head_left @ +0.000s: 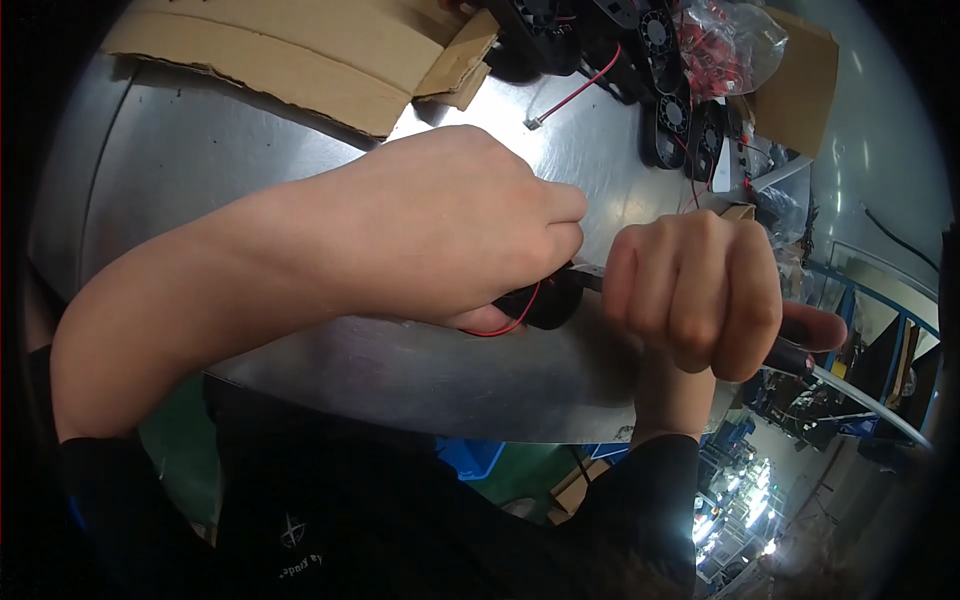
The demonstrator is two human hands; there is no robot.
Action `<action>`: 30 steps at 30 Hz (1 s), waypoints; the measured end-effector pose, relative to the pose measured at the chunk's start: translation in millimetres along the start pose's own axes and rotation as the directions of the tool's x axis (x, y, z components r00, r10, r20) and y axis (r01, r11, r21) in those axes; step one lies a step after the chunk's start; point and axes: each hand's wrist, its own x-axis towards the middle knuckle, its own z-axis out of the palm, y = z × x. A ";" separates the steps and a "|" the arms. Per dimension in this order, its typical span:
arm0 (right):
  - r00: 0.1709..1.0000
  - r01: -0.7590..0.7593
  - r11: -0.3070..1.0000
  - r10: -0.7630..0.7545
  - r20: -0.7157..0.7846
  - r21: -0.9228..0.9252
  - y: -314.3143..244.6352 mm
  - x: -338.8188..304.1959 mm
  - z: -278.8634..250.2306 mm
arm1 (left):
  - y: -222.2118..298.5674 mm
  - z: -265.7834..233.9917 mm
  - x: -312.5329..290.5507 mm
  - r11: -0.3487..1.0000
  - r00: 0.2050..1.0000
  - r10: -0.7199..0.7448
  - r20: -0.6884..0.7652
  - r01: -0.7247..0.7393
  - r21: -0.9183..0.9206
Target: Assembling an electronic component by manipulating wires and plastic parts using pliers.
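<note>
Left hand (470, 220) clamps a rounded black plastic part (556, 304) with a thin red wire (524, 318) over the silvery metal counter (480, 375), while the right hand (697, 292) grips what seems a dark-handled, corded tool (792, 359).

Free metal tabletop (612, 172) beyond the left hand (475, 210) — cardboard (290, 60) left, black fans (672, 116) right, red cable (583, 90) between.

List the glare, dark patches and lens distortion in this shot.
Head view: glare whitens part of the metal table beyond the left hand; head view: the lights at lower right are blown out; head view: the shirt sinks almost to black; head view: the table's near edge bows, and the corners darken.
</note>
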 end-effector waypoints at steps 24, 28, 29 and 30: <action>0.658 -0.062 0.470 -0.643 -0.390 -0.880 43.4 -18.1 104.9 | 37.1 20.4 -8.5 0.976 0.968 -0.196 -0.158 0.209 0.068; 0.702 -0.058 0.408 -0.632 -0.328 -0.911 47.5 -20.4 98.4 | 37.0 19.8 -8.6 0.975 0.967 -0.192 -0.167 0.207 0.080; 0.706 -0.059 0.409 -0.628 -0.328 -0.911 46.6 -20.6 99.0 | 37.0 19.5 -8.1 0.976 0.967 -0.188 -0.170 0.203 0.076; 0.705 -0.051 0.420 -0.628 -0.331 -0.906 45.8 -20.9 100.1 | 37.0 20.2 -8.1 0.976 0.966 -0.190 -0.176 0.205 0.073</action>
